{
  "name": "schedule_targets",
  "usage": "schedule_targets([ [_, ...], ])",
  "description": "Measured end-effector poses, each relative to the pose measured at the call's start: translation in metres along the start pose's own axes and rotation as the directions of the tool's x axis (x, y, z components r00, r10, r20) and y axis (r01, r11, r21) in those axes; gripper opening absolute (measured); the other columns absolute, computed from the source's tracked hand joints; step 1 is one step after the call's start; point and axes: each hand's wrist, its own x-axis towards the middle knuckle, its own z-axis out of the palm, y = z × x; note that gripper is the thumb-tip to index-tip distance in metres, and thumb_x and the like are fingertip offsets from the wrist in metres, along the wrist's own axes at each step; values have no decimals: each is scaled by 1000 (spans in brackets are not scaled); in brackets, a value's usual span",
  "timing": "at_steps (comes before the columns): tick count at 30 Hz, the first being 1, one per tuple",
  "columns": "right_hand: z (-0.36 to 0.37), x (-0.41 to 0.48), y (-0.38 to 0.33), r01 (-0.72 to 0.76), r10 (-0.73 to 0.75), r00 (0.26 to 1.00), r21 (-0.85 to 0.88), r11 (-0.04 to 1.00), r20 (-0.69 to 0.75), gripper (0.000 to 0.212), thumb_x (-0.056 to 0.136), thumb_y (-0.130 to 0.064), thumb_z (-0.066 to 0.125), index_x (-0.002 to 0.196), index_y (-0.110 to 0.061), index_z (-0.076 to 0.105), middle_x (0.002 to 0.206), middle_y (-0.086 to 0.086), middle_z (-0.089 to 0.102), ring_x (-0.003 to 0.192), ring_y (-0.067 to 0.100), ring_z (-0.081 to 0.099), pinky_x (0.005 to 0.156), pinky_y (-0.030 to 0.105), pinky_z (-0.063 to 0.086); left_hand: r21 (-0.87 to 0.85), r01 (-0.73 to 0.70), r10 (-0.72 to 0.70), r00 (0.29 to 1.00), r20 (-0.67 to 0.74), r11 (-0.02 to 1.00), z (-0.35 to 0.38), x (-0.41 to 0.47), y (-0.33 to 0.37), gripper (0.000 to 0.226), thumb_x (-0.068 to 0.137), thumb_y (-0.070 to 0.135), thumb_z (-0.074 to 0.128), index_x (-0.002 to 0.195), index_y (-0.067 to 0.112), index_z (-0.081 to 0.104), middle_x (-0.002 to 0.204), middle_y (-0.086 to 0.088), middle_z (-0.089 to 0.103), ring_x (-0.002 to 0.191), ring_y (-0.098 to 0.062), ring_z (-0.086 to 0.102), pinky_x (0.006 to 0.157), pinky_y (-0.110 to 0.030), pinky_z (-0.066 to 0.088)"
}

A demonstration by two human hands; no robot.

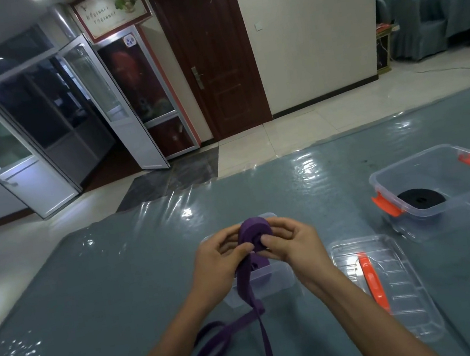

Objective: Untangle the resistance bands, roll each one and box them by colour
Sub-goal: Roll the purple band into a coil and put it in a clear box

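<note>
Head camera gives me the table from above, and both hands are raised over it with the purple band [254, 231] between them. The left hand [219, 260] is curled round the left side of the coil and pinches the strap where it leaves the coil. The right hand [293, 243] holds the other side, with its thumb pressed on the centre. So both hands grip this band and neither is free.

The coil is only partly made: a long loose tail [264, 342] hangs down from it and lies in a loop on the table [94, 303]. I see no knot in the tail, so I judge the untangling of this band finished and the rolling about half done.

Directly below the hands stands a small clear box [278, 282]. Something purple shows inside it, perhaps a roll already stored, but the hands hide most of it and I cannot be sure. To the right, well apart, a larger box with orange clips [444, 217] contains a black band [420, 198], rolled and lying flat, so black looks done. A clear lid [411, 304] with an orange handle lies on the table between the two boxes.

What is left, as I judge, is to wind in the tail and put the purple coil into the box under the hands. I do not see any other bands.
</note>
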Motion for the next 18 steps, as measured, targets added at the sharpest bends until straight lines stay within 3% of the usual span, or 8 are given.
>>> schedule_targets([
  [2,0,-2,3,11,-12,1000,-74,997,-12,30,85,6,72,111,-9,70,102,12,77,97,30,74,77,33,62,48,-8,8,1000,7,999,1,0,-3,41,87,-2,74,107,33,73,99,8,78,89,-12,75,78,-19,57],
  [4,-1,-3,0,86,-93,996,-313,946,-7,32,83,5,75,107,-17,71,100,3,78,97,20,74,82,31,61,116,-20,18,1000,26,993,1,0,-7,42,86,-3,74,105,34,73,95,10,78,85,-10,74,78,-22,57],
  [7,-6,-3,-8,218,-193,974,-733,645,119,35,83,-8,78,115,-22,72,104,-13,73,98,-1,66,86,8,48,265,-92,65,992,108,960,-1,0,-16,32,85,-1,74,103,25,75,95,14,76,87,-8,73,84,-27,57],
  [10,-11,-3,-15,242,-133,970,-838,488,203,31,83,-10,77,113,-19,74,102,-10,74,95,0,65,87,6,43,335,-131,80,984,160,933,1,-2,-22,23,83,8,76,104,18,76,93,12,75,87,-10,72,86,-33,57],
  [12,-15,-4,-18,211,-117,977,-824,525,176,29,80,-6,77,108,-17,76,99,-6,76,94,7,68,89,17,50,298,-107,65,987,150,949,5,-5,-23,25,83,9,77,103,22,76,93,13,76,87,-9,73,84,-30,57],
  [13,-15,-5,-18,183,-113,983,-784,593,144,29,80,-2,77,105,-16,76,97,-3,76,93,10,70,87,23,54,254,-84,52,990,131,964,7,-7,-23,28,83,7,78,103,27,75,93,14,76,87,-7,73,83,-25,57],
  [16,-15,-9,-18,47,-42,999,-490,870,22,32,82,9,73,95,-20,74,91,7,77,84,19,74,70,28,59,92,-5,3,1000,30,996,14,-9,-28,33,85,2,78,107,27,73,97,12,78,90,-9,75,82,-19,57],
  [18,-13,-12,-13,-20,11,999,-274,962,-33,32,85,10,70,98,-18,72,91,9,78,84,24,76,67,29,60,-17,44,-44,998,-34,999,16,-9,-32,30,86,2,77,112,15,73,101,6,79,94,-14,75,83,-20,57],
])
